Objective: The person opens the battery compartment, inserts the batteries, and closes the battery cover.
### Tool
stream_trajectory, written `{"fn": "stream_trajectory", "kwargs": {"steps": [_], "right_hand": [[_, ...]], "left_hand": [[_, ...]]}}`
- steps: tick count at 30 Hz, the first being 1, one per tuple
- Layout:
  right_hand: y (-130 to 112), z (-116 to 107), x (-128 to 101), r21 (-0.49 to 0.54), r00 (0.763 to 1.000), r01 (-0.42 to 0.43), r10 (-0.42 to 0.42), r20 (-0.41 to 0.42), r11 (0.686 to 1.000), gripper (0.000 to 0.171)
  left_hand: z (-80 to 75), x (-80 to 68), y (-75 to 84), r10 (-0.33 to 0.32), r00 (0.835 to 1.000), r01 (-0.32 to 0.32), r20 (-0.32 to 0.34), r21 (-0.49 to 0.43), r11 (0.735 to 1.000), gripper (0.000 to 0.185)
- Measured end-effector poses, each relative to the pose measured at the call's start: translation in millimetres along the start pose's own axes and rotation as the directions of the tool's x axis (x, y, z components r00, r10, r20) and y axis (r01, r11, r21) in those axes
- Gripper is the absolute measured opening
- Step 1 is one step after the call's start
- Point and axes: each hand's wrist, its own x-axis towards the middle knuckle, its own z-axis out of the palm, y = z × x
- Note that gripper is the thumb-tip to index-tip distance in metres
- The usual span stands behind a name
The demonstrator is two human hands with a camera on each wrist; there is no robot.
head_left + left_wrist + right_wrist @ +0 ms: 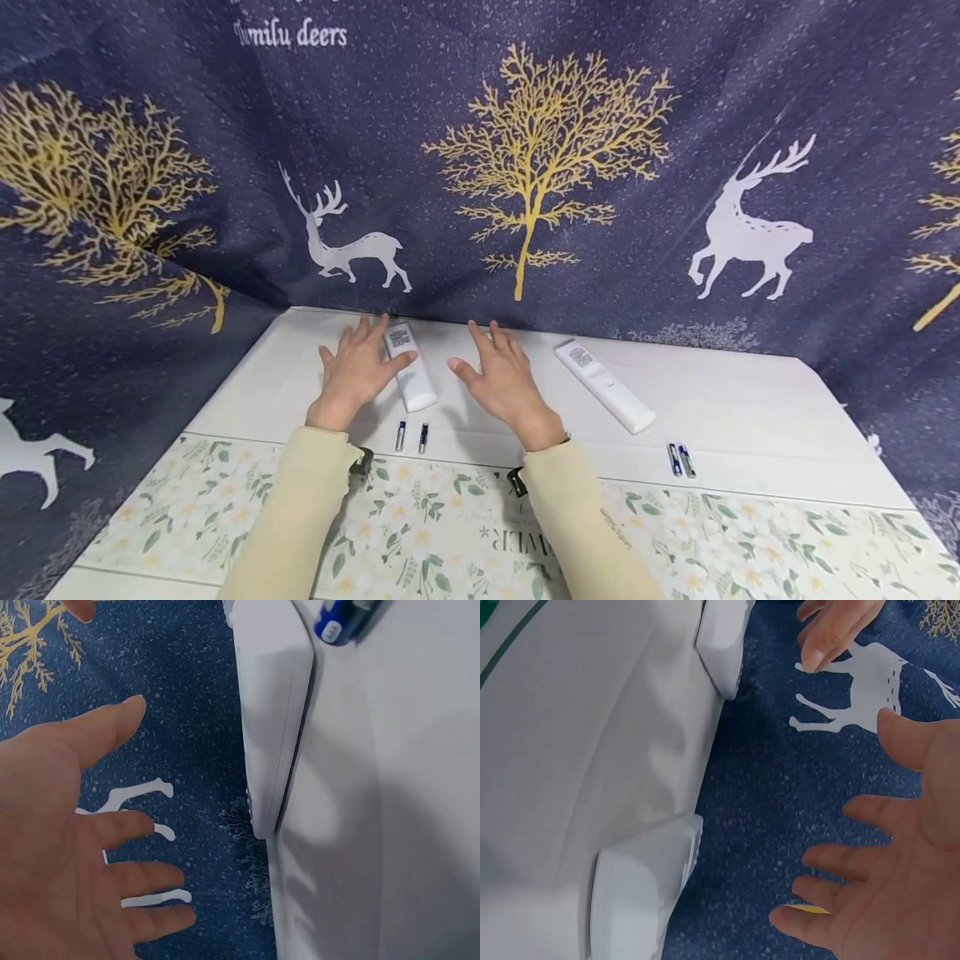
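Two white remote controls lie on the white table. The left remote (pixel 418 387) lies beside my left hand (pixel 358 367), whose spread thumb overlaps it in the head view; in the left wrist view, a gap shows between this hand and the remote (pixel 274 712). My right hand (pixel 504 379) hovers between the two remotes with fingers extended, holding nothing. The right remote (pixel 607 387) lies slanted, its QR-code label up at the far end. Two small batteries (pixel 423 437) lie in front of the left remote, and a second pair of batteries (pixel 681 460) lies in front of the right one.
A dark blue cloth (pixel 465 208) printed with deer and trees hangs right behind the table's back edge. A floral mat (pixel 450 517) covers the near part of the table, beneath my forearms. Both wrists wear dark straps.
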Motion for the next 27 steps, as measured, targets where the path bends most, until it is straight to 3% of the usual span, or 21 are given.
{"fn": "stream_trajectory", "kwargs": {"steps": [13, 27], "right_hand": [[-11.6, 8.0, 7.3, 0.156, 0.999, -0.017, 0.009, 0.05, 0.988, 0.078], [-22.8, 13.5, 17.0, 0.191, 0.994, -0.051, 0.031, 0.105, 0.98, 0.076]], "left_hand": [[-2.8, 5.4, -13.1, -0.061, 0.998, 0.065, 0.036, -0.138, 0.988, 0.097], [4.5, 11.7, -7.2, -0.174, 0.981, 0.193, 0.089, -0.309, 0.931, 0.087]]}}
